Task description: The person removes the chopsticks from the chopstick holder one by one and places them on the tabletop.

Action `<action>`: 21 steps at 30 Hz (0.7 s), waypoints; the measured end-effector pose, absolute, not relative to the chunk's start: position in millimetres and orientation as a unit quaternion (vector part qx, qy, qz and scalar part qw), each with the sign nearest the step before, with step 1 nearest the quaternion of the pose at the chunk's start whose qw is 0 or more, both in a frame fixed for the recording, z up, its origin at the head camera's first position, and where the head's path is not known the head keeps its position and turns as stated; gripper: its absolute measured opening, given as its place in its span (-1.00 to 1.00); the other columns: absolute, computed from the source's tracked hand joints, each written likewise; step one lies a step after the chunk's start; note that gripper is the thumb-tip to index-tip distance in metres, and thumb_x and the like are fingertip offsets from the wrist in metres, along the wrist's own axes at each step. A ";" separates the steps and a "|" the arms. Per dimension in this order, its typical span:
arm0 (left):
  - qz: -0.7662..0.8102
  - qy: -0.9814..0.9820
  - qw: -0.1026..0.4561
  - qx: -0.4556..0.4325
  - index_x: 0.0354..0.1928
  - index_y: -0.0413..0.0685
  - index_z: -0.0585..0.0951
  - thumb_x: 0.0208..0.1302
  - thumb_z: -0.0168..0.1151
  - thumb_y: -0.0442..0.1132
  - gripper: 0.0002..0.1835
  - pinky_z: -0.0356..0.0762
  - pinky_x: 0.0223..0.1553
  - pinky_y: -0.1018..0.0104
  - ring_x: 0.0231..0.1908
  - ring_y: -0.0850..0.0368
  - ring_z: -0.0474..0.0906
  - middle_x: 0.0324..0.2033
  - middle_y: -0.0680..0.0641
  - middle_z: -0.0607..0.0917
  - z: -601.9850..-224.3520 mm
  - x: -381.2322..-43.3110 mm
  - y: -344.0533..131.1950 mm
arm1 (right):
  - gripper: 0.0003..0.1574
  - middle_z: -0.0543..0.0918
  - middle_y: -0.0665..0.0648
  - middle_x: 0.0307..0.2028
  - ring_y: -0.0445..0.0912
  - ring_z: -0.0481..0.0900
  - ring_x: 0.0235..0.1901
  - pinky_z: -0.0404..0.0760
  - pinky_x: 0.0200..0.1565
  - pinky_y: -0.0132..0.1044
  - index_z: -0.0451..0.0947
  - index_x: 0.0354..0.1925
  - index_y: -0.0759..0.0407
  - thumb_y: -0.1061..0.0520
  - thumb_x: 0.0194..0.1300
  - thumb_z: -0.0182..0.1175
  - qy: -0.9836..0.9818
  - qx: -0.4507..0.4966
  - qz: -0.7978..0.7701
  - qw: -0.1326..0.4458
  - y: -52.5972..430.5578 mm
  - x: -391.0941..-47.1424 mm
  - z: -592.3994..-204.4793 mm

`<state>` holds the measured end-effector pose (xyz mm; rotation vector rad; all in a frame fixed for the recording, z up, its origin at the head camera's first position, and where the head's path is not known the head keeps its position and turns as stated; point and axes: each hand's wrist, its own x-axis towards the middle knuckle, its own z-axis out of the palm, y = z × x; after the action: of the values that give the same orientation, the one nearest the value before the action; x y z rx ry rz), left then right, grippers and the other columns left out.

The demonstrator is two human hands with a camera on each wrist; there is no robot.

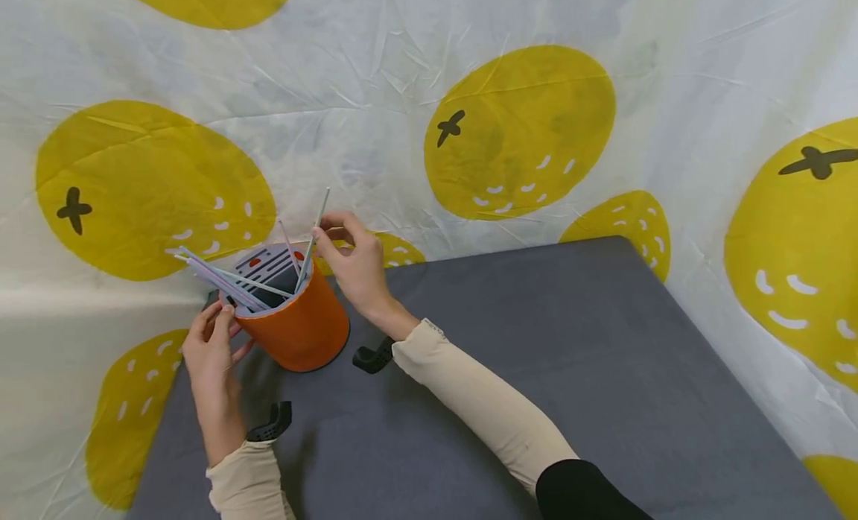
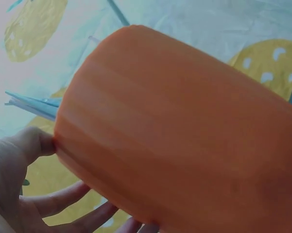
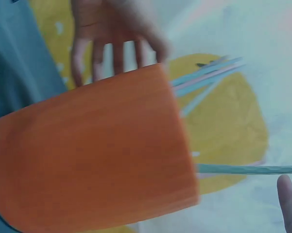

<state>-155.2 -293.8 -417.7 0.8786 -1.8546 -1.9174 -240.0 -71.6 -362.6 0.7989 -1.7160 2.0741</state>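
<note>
An orange container (image 1: 295, 330), round and bucket-like, stands tilted at the table's far left. Thin pastel sticks (image 1: 231, 285) lean out over its left rim, straw-like in blue, lilac and white. My left hand (image 1: 213, 356) holds the container at that side, thumb at the rim and fingers along the wall (image 2: 175, 126). Above the opposite side, my right hand (image 1: 355, 263) pinches a thin pale green stick (image 1: 322, 207) between thumb and fingertips. The lower end of this stick is inside the container. A pink stick (image 1: 288, 241) slants up beside it.
Inside the container shows a dark striped surface (image 1: 268, 267) with red spots. Dark grey cloth covers the table (image 1: 509, 356). White fabric (image 1: 362, 80) with large yellow fruit prints hangs close behind and to the left. Each wrist carries a black band piece (image 1: 372, 357).
</note>
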 end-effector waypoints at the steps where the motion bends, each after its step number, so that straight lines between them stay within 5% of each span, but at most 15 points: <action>1: -0.673 -0.652 0.162 0.310 0.42 0.21 0.53 0.42 0.29 0.18 -0.41 0.70 -0.40 0.50 -0.07 0.24 0.54 0.05 0.23 0.56 -417.2 -154.9 -294.4 | -0.78 0.62 0.32 -0.03 0.18 0.71 -0.06 0.83 -0.10 -0.01 0.55 0.06 0.31 0.26 0.51 0.22 -0.591 0.279 0.738 0.167 -68.7 -238.5 -359.3; 4: -0.673 -0.654 0.149 0.313 0.41 0.18 0.54 0.40 0.30 0.19 -0.39 0.70 -0.42 0.50 -0.07 0.24 0.55 0.03 0.25 0.56 -415.6 -154.6 -294.7 | -0.76 0.58 0.38 -0.04 0.22 0.69 -0.12 0.80 -0.11 0.16 0.52 0.07 0.41 0.31 0.50 0.20 -0.553 0.274 0.768 0.172 -58.8 -235.1 -351.3; 9: -0.669 -0.660 0.137 0.315 0.40 0.16 0.53 0.44 0.27 0.16 -0.42 0.71 -0.41 0.49 -0.09 0.24 0.55 -0.01 0.25 0.55 -413.2 -156.5 -293.0 | -0.75 0.58 0.26 -0.11 0.01 0.71 -0.24 0.79 -0.14 0.21 0.49 0.09 0.45 0.31 0.53 0.16 -0.491 0.237 0.824 0.157 -41.2 -232.7 -346.7; 16: -0.660 -0.663 0.136 0.328 0.38 0.19 0.52 0.48 0.24 0.13 -0.48 0.71 -0.45 0.48 -0.08 0.24 0.53 -0.02 0.24 0.52 -413.0 -155.1 -296.7 | -0.75 0.60 0.06 -0.16 -0.13 0.68 -0.31 0.80 -0.28 -0.18 0.51 0.11 0.36 0.25 0.55 0.16 -0.465 0.167 0.863 0.103 -25.3 -231.6 -364.0; 21: -0.658 -0.666 0.134 0.325 0.39 0.19 0.51 0.46 0.25 0.16 -0.45 0.71 -0.43 0.48 -0.07 0.23 0.52 0.04 0.23 0.51 -412.2 -156.3 -297.9 | -0.71 0.60 0.02 -0.19 -0.11 0.66 -0.36 0.76 -0.35 -0.24 0.52 0.11 0.42 0.25 0.54 0.19 -0.487 0.123 0.860 0.095 -19.1 -234.6 -385.6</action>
<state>-156.3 -297.9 -412.2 0.9419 -1.9307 -1.9082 -234.6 -19.1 -385.6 0.3653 -1.4426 2.5492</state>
